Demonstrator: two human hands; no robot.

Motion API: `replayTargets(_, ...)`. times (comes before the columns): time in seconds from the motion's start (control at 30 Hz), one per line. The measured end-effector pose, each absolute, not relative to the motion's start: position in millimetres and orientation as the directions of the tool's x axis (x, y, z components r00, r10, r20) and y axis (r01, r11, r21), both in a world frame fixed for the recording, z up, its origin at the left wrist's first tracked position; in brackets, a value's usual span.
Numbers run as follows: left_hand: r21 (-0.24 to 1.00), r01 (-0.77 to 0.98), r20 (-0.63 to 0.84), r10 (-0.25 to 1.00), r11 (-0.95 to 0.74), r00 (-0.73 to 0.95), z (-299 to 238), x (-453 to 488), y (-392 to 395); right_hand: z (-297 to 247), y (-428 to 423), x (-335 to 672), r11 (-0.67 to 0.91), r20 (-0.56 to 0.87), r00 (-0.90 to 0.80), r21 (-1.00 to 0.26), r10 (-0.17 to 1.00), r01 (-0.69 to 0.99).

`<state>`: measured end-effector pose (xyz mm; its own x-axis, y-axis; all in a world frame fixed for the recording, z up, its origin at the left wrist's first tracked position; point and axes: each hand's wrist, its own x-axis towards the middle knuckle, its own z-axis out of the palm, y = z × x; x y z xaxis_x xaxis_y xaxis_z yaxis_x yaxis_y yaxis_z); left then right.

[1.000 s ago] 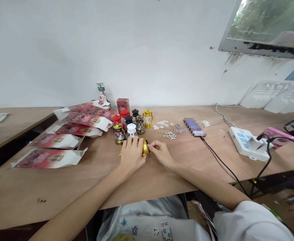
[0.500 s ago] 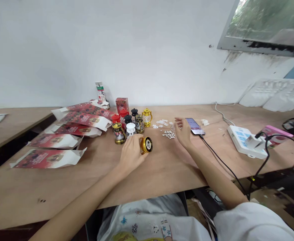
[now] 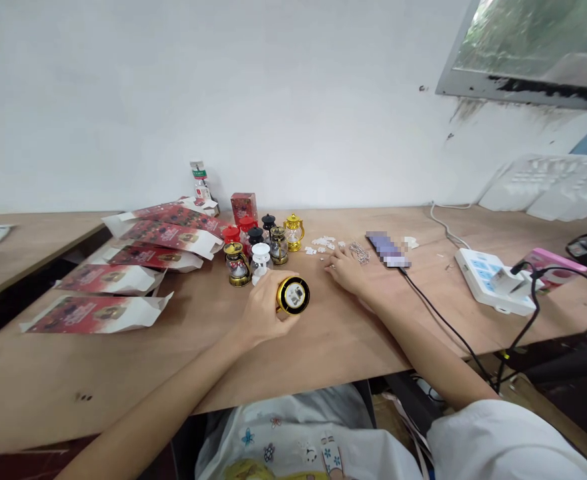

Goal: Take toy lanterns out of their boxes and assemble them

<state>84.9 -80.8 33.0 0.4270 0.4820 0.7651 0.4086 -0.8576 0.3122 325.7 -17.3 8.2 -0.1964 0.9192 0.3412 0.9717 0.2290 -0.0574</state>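
Observation:
A gold lantern (image 3: 280,297) is in the grip of my left hand (image 3: 266,310), tipped so that its round base faces me. That base shows a black ring around a pale centre with small parts in it. Over the spot of the small round silvery-white pieces lies my right hand (image 3: 347,270), palm down, its fingers stretched toward the left. It covers nearly all of those pieces, and whether the fingertips pinch one is hidden. Just behind my left hand stand a white lantern (image 3: 261,259) and a black-and-gold lantern (image 3: 237,265).
More lanterns, including a gold one (image 3: 293,233), stand behind. White cut pieces (image 3: 323,241) and a heap of small metal parts (image 3: 359,252) lie near a phone (image 3: 387,249). Flattened red boxes (image 3: 98,315) spread at left. A power strip (image 3: 491,280) with cables sits right.
My right hand has come down and left onto the small round pieces. My left hand has turned the gold lantern so its base faces me more fully.

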Motion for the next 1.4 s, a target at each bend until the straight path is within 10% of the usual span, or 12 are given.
replayTargets(0.27,0.344,0.453,0.715,0.542,-0.823,0.441,28.1,86.0,-76.7,32.9,-54.3,296.8,0.597,0.73,0.046,-0.592,0.682,0.542)
replayTargets(0.7,0.397,0.478,0.672,0.603,-0.783,0.43,24.8,85.5,-70.8,36.0,-91.6,264.3,0.82,0.802,-0.346,-0.282,0.486,0.498)
replayTargets(1.0,0.439,0.432,0.684,0.604,-0.788,0.408,29.6,87.9,-72.2,29.6,-51.0,311.5,0.496,0.738,-0.073,-0.373,0.671,0.784)
replayTargets(1.4,0.424,0.47,0.652,0.621,-0.774,0.435,32.7,87.5,-72.1,8.8,-21.3,339.4,0.248,0.38,-0.246,0.044,0.892,0.968)
